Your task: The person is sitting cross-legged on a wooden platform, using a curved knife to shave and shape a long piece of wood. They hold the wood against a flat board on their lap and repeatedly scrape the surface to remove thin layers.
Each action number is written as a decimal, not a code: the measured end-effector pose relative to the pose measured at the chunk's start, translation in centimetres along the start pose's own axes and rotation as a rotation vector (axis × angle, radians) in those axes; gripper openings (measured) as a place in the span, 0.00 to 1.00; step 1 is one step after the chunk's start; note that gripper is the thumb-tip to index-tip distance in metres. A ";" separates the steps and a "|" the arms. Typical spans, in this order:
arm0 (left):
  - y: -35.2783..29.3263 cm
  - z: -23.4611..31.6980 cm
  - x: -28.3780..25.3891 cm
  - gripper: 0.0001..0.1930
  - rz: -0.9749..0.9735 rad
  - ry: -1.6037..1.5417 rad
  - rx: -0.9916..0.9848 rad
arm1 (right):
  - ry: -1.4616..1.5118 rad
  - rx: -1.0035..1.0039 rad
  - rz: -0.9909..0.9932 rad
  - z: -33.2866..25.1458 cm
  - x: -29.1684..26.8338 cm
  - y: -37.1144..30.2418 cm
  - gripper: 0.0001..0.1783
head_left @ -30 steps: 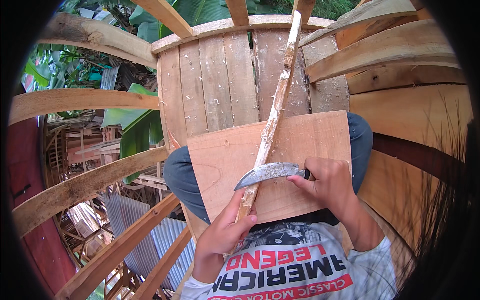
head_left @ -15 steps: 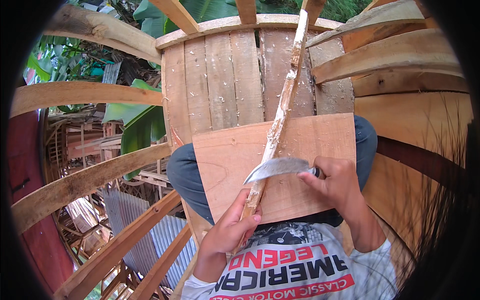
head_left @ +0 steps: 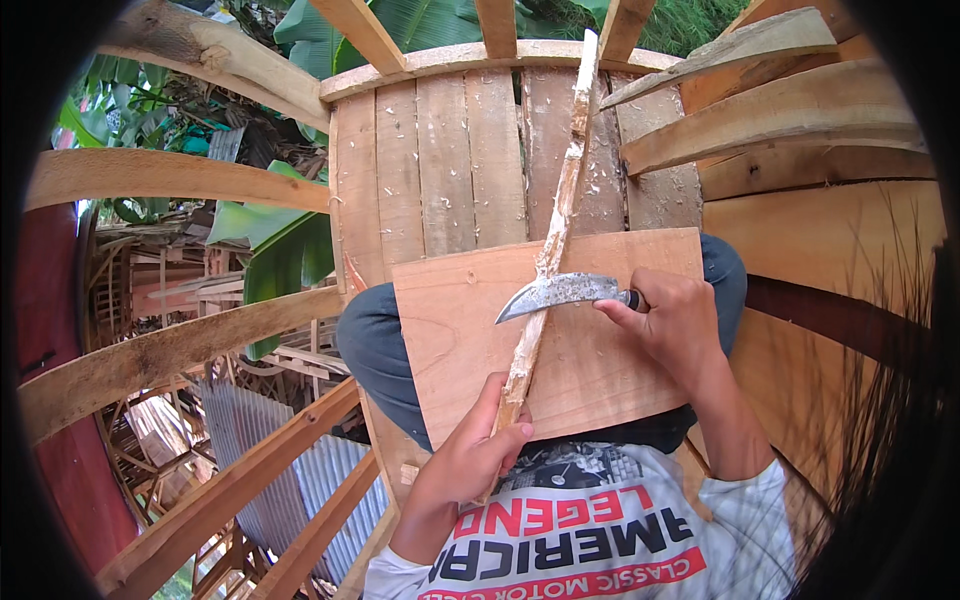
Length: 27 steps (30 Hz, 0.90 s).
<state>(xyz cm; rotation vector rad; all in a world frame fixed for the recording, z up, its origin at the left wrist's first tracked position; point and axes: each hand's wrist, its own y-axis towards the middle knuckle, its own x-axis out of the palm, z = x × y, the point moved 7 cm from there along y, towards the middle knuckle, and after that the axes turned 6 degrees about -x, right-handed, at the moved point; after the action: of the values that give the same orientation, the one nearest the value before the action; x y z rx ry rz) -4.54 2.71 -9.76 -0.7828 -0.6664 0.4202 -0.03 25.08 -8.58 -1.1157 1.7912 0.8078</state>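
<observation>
Fingers (head_left: 660, 290) round knife (head_left: 562, 291), perhaps rusty, lettered shirt (head_left: 590, 530)

On the left part of the board (head_left: 455, 340), a hand can pass freely between the left knee (head_left: 375, 335) and the stick (head_left: 563, 192). The stick itself makes a long barrier, from the left hand (head_left: 470, 455) up over the floor planks (head_left: 400, 190). Across it goes the knife (head_left: 555, 292), whose blade reaches past the stick on the left, so the way along it is closed there. The right hand (head_left: 677, 318) blocks the right edge, but below the blade the board offers some room. Wooden bars (head_left: 190, 350) at the left leave wide gaps between them.
</observation>
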 end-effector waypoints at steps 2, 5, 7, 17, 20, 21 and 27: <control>-0.1 -0.3 -0.2 0.28 -0.042 -0.067 -0.013 | 0.000 -0.005 0.030 -0.3 -0.2 -0.2 0.28; -0.1 -0.5 -0.1 0.30 -0.130 -0.154 -0.045 | 0.011 -0.021 0.088 -0.3 -0.9 -1.4 0.28; -0.2 -0.5 0.6 0.30 -0.234 -0.256 -0.063 | 0.011 -0.050 0.122 0.2 -1.5 -2.0 0.27; -1.0 0.6 1.5 0.27 -0.303 -0.283 0.000 | 0.067 0.168 0.284 5.8 -6.8 -3.2 0.24; -1.1 2.2 1.7 0.27 -0.168 -0.058 0.056 | 0.240 0.024 0.172 2.0 -4.9 -3.5 0.25; -1.4 2.7 2.0 0.28 -0.141 0.009 0.042 | 0.243 0.016 0.156 1.2 -4.3 -3.4 0.25; -2.1 2.3 3.6 0.29 -0.122 0.116 0.046 | 0.077 -0.109 0.267 0.7 -4.5 -1.8 0.27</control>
<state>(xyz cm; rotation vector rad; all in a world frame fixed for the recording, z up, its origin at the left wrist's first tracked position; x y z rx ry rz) -3.32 4.54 -5.57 -0.7131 -0.5906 0.2766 2.90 26.58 -4.91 -0.9999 2.0087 1.0433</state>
